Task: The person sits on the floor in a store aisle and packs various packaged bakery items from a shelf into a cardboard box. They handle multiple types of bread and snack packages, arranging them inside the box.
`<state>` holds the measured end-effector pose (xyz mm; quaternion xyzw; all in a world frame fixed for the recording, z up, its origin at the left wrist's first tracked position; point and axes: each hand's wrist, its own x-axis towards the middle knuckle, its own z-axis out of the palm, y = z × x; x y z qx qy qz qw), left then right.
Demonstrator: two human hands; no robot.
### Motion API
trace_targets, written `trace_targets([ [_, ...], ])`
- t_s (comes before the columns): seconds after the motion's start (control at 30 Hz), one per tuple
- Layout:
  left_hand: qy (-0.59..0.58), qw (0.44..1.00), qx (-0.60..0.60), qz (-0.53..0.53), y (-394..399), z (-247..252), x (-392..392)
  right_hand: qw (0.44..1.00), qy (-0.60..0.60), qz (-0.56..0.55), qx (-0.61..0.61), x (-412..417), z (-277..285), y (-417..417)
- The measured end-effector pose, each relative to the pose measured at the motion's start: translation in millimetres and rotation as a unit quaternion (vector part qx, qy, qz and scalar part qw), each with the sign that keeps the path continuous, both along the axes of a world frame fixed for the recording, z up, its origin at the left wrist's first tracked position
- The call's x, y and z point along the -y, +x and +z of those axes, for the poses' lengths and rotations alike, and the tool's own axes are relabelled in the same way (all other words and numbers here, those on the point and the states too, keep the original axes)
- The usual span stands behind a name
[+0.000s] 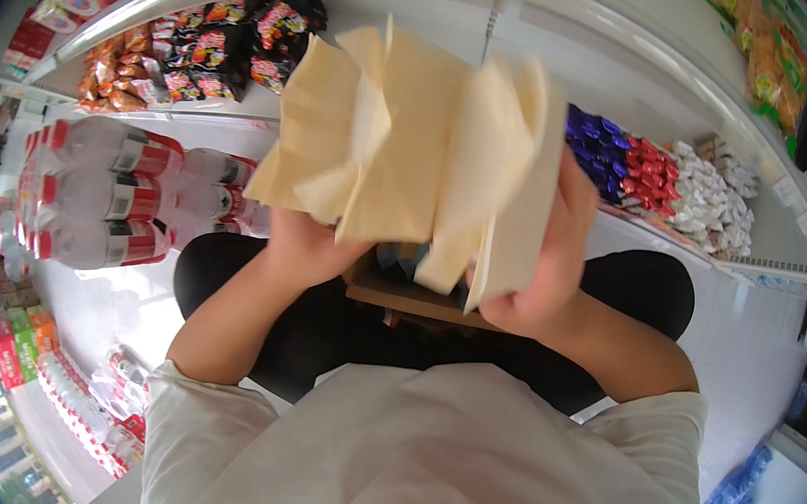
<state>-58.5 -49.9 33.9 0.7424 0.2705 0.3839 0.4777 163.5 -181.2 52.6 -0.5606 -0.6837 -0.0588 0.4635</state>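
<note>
Two bundles of folded cream-coloured paper, perhaps paper bags, are held up side by side over my lap. My left hand (314,245) grips the left paper bundle (397,123) from below, its fingers mostly hidden behind the paper. Around the edge of the right paper bundle (507,174), blurred by motion, my right hand (558,256) is closed. Below them, between my knees, a cardboard box (412,302) with its top open shows dark contents that I cannot make out.
Shelves ahead hold black snack packets (213,51) at left and blue, red and white wrapped packets (654,177) at right. Shrink-wrapped bottle packs (105,193) stand by my left knee. A shelf rail (598,19) curves above my hands; bagged bread (787,80) lies at upper right.
</note>
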Motion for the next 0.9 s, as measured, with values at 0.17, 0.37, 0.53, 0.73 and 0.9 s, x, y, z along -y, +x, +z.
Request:
trace_targets([
  [0.17,0.149,0.978,-0.146,-0.015,-10,14,-4,0.943,-0.146,0.068,-0.290,17,-37,-18],
  [0.37,0.058,0.958,-0.274,-0.054,19,18,-13,0.827,-0.272,0.045,-0.490,22,-54,-30],
  [0.53,-0.101,0.902,-0.404,-0.117,34,-10,-42,0.747,-0.364,-0.027,-0.556,9,-80,-13],
  [0.73,-0.158,0.825,-0.511,-0.180,48,-29,-40,0.661,-0.451,-0.051,-0.597,12,-102,2],
  [0.9,-0.148,0.819,-0.524,-0.178,49,-46,-47,0.730,-0.497,-0.040,-0.467,9,-99,16],
])
